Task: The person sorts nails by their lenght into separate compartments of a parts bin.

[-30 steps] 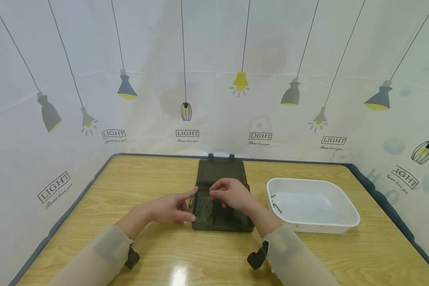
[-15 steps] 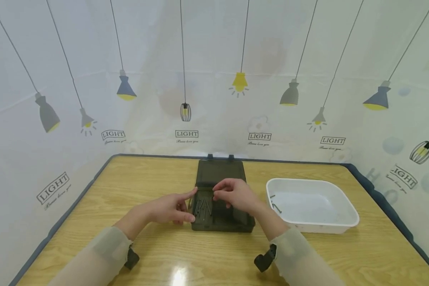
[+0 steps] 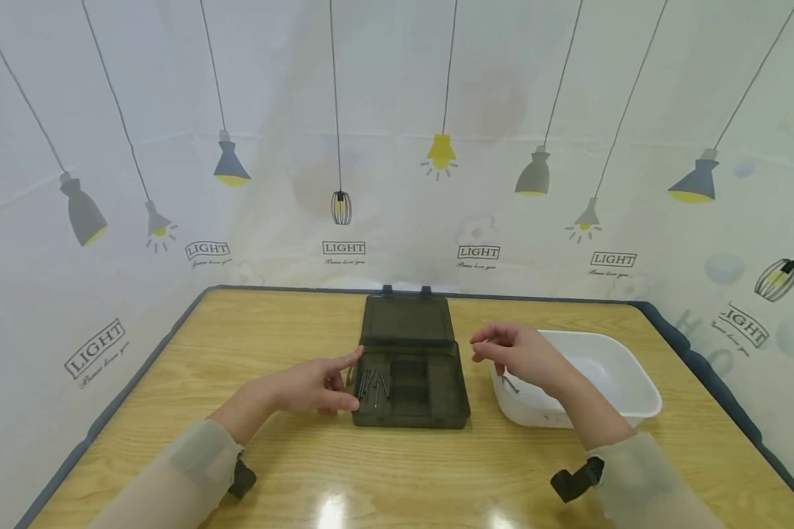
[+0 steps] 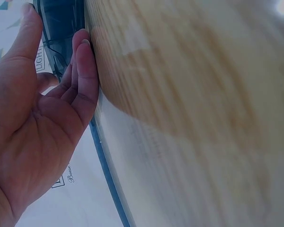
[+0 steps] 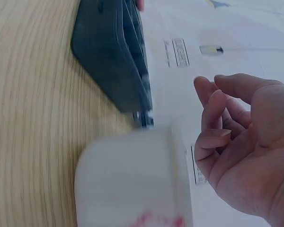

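A dark translucent compartment box (image 3: pixel 410 421) lies on the table with its lid (image 3: pixel 406 319) folded back. Several thin metal pieces, like screws or nails (image 3: pixel 375 386), lie in its left compartment. My left hand (image 3: pixel 314 386) rests against the box's left side, thumb and forefinger spread along the edge, gripping nothing. Over the near-left rim of the white tray (image 3: pixel 615 375) hovers my right hand (image 3: pixel 523 356), its fingers loosely bent with nothing between them in the right wrist view. Below it, a few similar thin pieces (image 3: pixel 511 385) lie inside the tray.
The wooden table (image 3: pixel 271 470) ends at a dark border along the back and sides. Behind it hangs a pale curtain (image 3: pixel 397 184) printed with lamps. A strip of table separates the box from the tray.
My right hand has moved right, from above the box to above the tray's left end, leaving the box's compartments uncovered. My left hand has stayed at the box's side.
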{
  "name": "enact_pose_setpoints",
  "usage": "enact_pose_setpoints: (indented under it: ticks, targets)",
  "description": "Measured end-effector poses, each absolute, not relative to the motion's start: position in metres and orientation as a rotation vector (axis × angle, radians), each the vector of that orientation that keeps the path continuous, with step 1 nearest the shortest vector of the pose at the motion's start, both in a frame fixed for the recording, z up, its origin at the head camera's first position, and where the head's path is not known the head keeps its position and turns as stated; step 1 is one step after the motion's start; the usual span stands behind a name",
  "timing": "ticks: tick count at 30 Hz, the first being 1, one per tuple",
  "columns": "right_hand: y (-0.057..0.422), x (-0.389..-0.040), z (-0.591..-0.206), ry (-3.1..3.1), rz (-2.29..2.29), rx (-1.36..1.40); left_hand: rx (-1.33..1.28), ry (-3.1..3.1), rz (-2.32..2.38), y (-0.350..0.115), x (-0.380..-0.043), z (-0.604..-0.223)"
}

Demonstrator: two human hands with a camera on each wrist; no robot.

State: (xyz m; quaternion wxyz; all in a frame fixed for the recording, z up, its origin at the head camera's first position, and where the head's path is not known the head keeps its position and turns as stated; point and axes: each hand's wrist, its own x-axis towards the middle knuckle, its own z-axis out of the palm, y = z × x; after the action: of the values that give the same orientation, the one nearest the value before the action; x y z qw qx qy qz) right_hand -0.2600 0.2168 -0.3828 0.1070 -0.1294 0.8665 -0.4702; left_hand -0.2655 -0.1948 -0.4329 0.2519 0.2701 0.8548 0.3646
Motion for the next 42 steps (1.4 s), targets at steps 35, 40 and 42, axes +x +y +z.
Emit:
enact_pose_setpoints:
  ticks: [35,40,42]
  targets:
    - [0.299,-0.282,-0.437,2.517,-1.013,-0.3,0.73,2.316,0.993,-0.193,-0.264,-0.432]
    - [0.299,-0.283,-0.437,2.527,-1.005,-0.252,0.726,2.322,0.989,-0.193,-0.264,-0.432]
    - [0.299,-0.283,-0.437,2.535,-1.005,-0.234,0.723,2.321,0.991,-0.193,-0.264,-0.432]
